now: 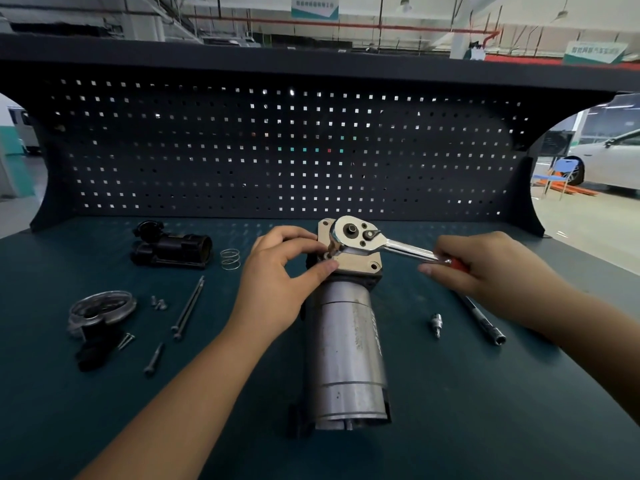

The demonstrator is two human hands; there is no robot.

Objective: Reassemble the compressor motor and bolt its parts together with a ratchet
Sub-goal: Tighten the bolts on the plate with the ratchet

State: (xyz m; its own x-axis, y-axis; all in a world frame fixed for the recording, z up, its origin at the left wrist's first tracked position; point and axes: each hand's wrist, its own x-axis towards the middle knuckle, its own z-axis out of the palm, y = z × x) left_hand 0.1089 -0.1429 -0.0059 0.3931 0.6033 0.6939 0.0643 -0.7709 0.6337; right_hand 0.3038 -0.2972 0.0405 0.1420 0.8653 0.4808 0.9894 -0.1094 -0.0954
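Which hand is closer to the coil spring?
Left. The left hand lies just right of the coil spring; the right hand grips the ratchet beyond the motor.

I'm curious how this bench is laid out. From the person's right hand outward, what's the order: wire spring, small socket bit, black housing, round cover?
1. Small socket bit, just beside the right hand that grips the ratchet.
2. Wire spring, left of the motor.
3. Black housing, farther left, at the back.
4. Round cover, far left, nearer the person.
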